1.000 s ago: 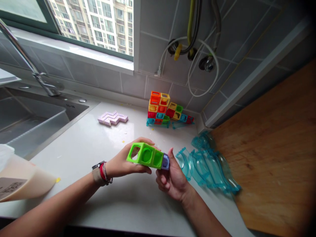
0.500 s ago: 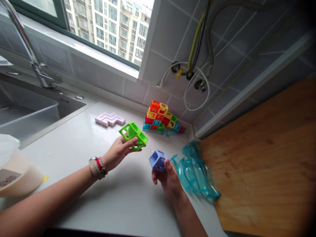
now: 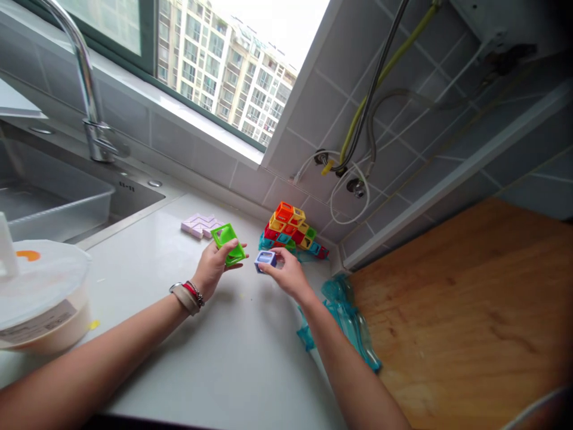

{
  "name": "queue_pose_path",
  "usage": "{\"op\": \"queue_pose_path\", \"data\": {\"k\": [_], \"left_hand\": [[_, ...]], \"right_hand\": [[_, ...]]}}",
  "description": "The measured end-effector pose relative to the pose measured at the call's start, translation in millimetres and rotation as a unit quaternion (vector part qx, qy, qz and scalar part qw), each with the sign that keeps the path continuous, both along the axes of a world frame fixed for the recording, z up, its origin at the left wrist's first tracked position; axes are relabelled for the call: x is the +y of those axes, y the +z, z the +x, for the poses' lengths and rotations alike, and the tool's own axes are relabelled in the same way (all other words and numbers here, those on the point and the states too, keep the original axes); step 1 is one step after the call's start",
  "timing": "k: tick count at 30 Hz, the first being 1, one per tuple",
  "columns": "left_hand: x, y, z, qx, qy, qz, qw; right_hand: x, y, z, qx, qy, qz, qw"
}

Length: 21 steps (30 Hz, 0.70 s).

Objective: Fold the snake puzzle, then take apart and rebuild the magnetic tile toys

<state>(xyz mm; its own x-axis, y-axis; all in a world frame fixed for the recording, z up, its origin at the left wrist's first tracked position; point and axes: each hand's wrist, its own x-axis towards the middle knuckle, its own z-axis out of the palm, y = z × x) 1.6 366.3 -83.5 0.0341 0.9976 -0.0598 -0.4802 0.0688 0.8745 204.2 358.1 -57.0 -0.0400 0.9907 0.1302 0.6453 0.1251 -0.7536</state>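
Observation:
My left hand [image 3: 215,267] is closed around a bright green open-frame toy block [image 3: 228,243], thumb across its near side. Close by on the right, my right hand [image 3: 289,272] pinches a periwinkle-blue cube block [image 3: 265,261] by its edge. A small gap separates the two blocks, both held above the white countertop [image 3: 215,358]. Behind them stands a stepped stack of red, orange, yellow, green and blue cube blocks [image 3: 290,224] against the tiled wall. Lilac zigzag pieces [image 3: 197,226] lie on the counter, partly hidden by the green block.
Translucent teal curved pieces [image 3: 344,316] lie beside my right forearm, by a wooden board [image 3: 461,316]. A lidded tub [image 3: 49,322] stands at the left. Behind it are a sink [image 3: 134,200] with a plastic bin [image 3: 58,206] and a chrome faucet [image 3: 89,89]. Hoses [image 3: 371,89] hang along the wall.
My right hand has moved up and forward with the blue block, turned it, and brought it near the green one. My left hand has tilted the green block. The view has shifted.

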Motion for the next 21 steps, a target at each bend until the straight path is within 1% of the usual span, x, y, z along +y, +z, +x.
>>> {"op": "queue_pose_path", "data": {"k": [3,5,8,10,11,13,15,16,17,19,21], "left_hand": [[2.7,-4.4,-1.2,0.029,0.032,0.000,0.999],[3.8,-8.0,-1.2,0.040,0.035,-0.006,0.999],[4.0,-10.0,-1.2,0.039,0.018,-0.005,0.999],[2.5,-9.1,-0.8,0.038,0.008,-0.001,0.999],[1.3,-8.4,-0.2,0.039,0.004,0.003,0.999],[-1.9,-7.8,1.9,0.046,-0.009,0.014,0.999],[-5.9,-8.6,5.3,0.058,-0.038,0.036,0.997],[-8.2,-9.5,7.3,0.070,-0.060,0.053,0.994],[-10.5,-10.7,9.3,0.087,-0.084,0.073,0.990],[-15.5,-13.4,13.1,0.140,-0.125,0.126,0.974],[-20.3,-16.0,15.7,0.214,-0.150,0.194,0.946]], "right_hand": [[38.5,-9.8,-18.7,-0.060,0.000,-0.023,0.998],[51.0,-18.6,-32.2,-0.108,0.026,-0.036,0.993],[51.7,-28.1,-42.4,-0.190,0.051,-0.014,0.980],[45.7,-28.2,-36.5,-0.215,0.046,0.015,0.975],[42.7,-26.0,-28.8,-0.217,0.041,0.027,0.975],[39.7,-17.2,-4.2,-0.212,0.020,0.039,0.976],[43.8,-4.7,29.6,-0.215,-0.041,0.042,0.975],[49.0,2.0,48.1,-0.214,-0.086,0.053,0.972],[56.1,8.2,66.4,-0.216,-0.114,0.058,0.968],[73.9,17.8,99.1,-0.219,-0.158,0.062,0.961],[93.2,21.7,122.9,-0.220,-0.192,0.061,0.955]]}}
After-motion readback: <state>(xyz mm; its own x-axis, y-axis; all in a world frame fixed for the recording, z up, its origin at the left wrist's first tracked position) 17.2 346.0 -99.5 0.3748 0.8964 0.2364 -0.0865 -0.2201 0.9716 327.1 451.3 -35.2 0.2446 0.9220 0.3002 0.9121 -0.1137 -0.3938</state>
